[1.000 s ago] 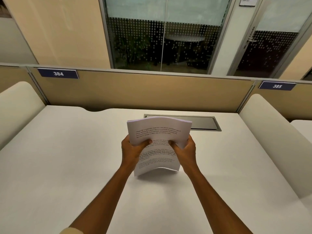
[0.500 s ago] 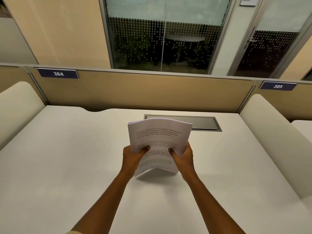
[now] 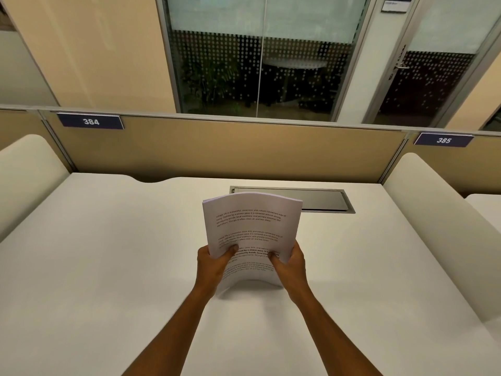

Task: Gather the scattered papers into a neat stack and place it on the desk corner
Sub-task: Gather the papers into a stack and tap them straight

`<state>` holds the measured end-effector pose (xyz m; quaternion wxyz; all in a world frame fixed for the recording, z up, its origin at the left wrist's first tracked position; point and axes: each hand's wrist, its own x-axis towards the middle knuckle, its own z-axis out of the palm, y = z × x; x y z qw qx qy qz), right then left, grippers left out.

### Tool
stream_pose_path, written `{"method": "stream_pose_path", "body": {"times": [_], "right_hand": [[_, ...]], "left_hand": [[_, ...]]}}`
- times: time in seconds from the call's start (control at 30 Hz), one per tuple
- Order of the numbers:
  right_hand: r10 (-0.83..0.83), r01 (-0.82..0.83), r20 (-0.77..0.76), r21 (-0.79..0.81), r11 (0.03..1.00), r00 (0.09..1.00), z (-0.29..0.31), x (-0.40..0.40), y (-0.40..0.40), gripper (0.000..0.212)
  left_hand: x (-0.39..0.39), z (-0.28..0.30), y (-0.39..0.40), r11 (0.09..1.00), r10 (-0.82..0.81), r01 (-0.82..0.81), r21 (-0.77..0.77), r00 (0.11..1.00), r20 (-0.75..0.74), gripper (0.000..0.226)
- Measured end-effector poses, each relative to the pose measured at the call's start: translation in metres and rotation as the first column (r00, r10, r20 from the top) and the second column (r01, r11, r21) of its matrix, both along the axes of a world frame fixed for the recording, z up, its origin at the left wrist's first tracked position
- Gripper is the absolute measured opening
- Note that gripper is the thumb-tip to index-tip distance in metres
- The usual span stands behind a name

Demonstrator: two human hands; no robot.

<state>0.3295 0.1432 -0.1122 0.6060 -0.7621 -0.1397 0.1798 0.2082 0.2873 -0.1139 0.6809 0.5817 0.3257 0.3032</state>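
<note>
White desk, grey cable hatch set flush (far edge), paper stack's lower edge touching it.

The left blue plate on the partition reads "384", the right plate "385".

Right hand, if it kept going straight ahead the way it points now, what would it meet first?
Probably the grey hatch set in the desk, beyond the right hand gripping the paper stack; depth is unclear.
</note>
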Motion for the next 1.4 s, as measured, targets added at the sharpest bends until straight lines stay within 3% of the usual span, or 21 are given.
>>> {"method": "stream_pose_path", "body": {"times": [0.1,0.23,0.4,0.67,0.77,0.9,1.03,1.1,1.2,1.27,1.4], "right_hand": [[-0.009,0.009,-0.001,0.014,1.000,1.000,-0.003,0.000,0.001,0.055],[-0.009,0.009,-0.010,-0.010,1.000,1.000,-0.014,-0.004,-0.001,0.057],[-0.001,0.001,-0.005,-0.029,1.000,1.000,-0.017,0.000,0.000,0.054],[0.014,-0.012,-0.032,0.043,0.999,0.999,-0.002,0.014,0.000,0.051],[-0.006,0.013,-0.053,0.149,0.989,0.999,0.013,0.028,0.001,0.060],[-0.072,0.071,-0.004,0.243,0.968,0.997,0.035,0.054,-0.003,0.088],[-0.091,0.068,0.215,0.114,0.991,0.972,0.056,0.075,-0.009,0.113],[-0.035,0.032,0.379,0.013,0.999,0.925,0.066,0.082,-0.009,0.100],[0.108,-0.082,0.533,-0.072,0.994,0.839,0.080,0.086,-0.007,0.058],[0.172,-0.144,0.510,-0.095,0.985,0.843,0.088,0.084,-0.003,0.035],[0.205,-0.168,0.460,-0.120,0.978,0.864,0.089,0.082,0.003,0.019]], "left_hand": [[0.000,-0.002,0.002,1.000,0.008,-0.008,0.003,1.000,-0.012,0.040],[-0.002,-0.009,0.001,1.000,-0.019,0.019,-0.003,1.000,-0.013,0.026],[0.002,-0.011,0.003,1.000,-0.029,0.029,-0.005,0.999,-0.040,0.031],[0.011,0.017,0.031,0.970,-0.155,0.176,0.166,0.979,-0.134,0.034],[0.018,0.041,0.050,0.898,-0.256,0.324,0.298,0.935,-0.246,0.027],[0.027,0.069,0.074,0.735,-0.335,0.516,0.440,0.840,-0.426,0.028],[0.036,0.094,0.089,0.580,-0.312,0.631,0.515,0.756,-0.575,0.025],[0.041,0.103,0.093,0.515,-0.301,0.677,0.527,0.718,-0.628,0.023],[0.049,0.112,0.093,0.433,-0.287,0.735,0.523,0.662,-0.692,0.026],[0.054,0.115,0.091,0.392,-0.284,0.757,0.523,0.641,-0.714,0.026],[0.056,0.115,0.088,0.392,-0.284,0.770,0.503,0.622,-0.730,0.028]]}}
